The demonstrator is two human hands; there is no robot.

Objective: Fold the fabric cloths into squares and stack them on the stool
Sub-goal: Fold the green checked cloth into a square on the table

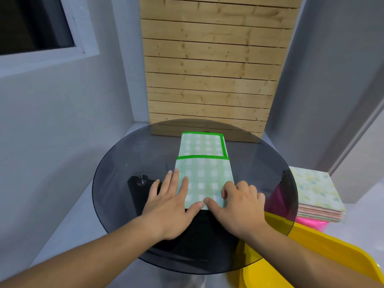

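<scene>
On round smoked-glass table [108, 163]: one green checked cloth [204, 173], partly folded, laid lengthwise from just short of the far edge back to the middle of the top. Near flap doubled over the far part, with a bright green hem running crosswise about midway along. Further green hem visible along the far end and down the far right side. Lying flat, no corner lifted.

Left hand [172, 202] spread flat, fingers straight, pressing on the near left portion of the cloth, with the little finger off the fabric on bare glass. Right hand [239, 204] at the near right corner of the cloth, fingers curled onto that corner, thumb stretched along the near edge; appears clamped on the fabric. Thumb tips of both hands touching or nearly so at the near edge; cannot tell which.

Containers: yellow plastic tub [332, 246] beside and below the near right edge of the table, partly under the glass. Only yellow wall and rim visible, contents not discernible. Pink stool [311, 224] beyond the tub, off the right edge of the table, carrying a stack of folded cloths [315, 188]. Stack squared up, top piece pale with yellow and green print, lower layers pinkish at the edges.

Seen through the glass: black table base [141, 190]. Behind the far edge: wooden slatted panel [209, 69] between grey walls. Window [31, 23] at upper left.
</scene>
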